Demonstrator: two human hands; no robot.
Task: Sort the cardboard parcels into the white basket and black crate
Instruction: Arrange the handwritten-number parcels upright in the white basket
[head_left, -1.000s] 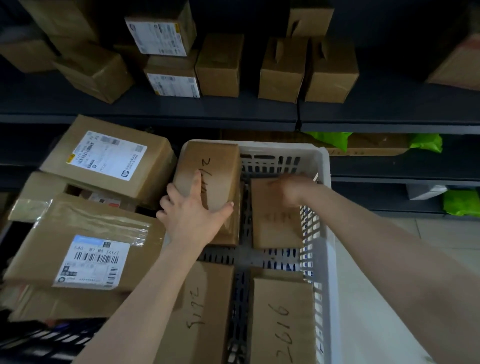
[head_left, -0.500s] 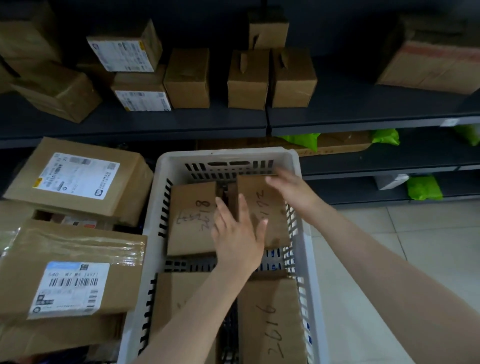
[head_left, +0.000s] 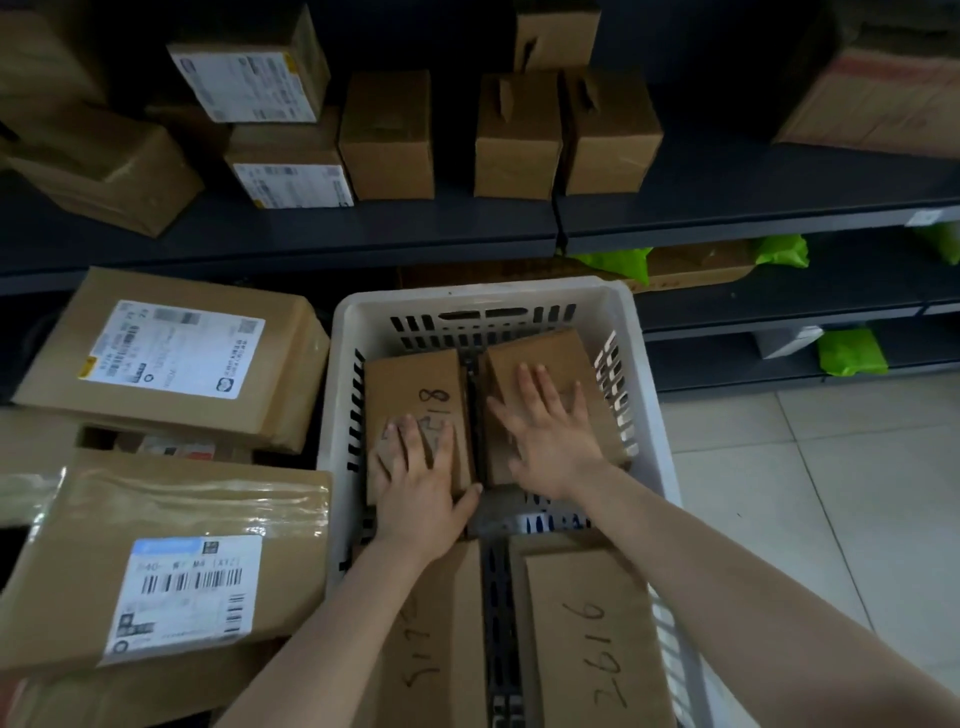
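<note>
The white basket (head_left: 483, 299) stands on the floor in front of the shelves. Two small cardboard parcels lie side by side at its far end. My left hand (head_left: 418, 486) rests flat on the left parcel (head_left: 413, 387), which has "8" handwritten on it. My right hand (head_left: 553, 434) presses flat with spread fingers on the right parcel (head_left: 537, 351). Two larger parcels fill the near end, one marked "2616" (head_left: 592, 639) and one partly under my left forearm (head_left: 447, 639). The black crate is hidden under labelled parcels at the left.
Big labelled parcels (head_left: 171, 358) (head_left: 156, 566) are stacked left of the basket. A dark shelf (head_left: 363, 223) above holds several small boxes. Lower shelves at the right hold green bags (head_left: 852, 353). Tiled floor (head_left: 810, 493) lies right of the basket.
The left parcel has gone from the basket's rim down into its far end. My left hand shifted from the right parcel onto it. Both hands now lie flat on the two parcels.
</note>
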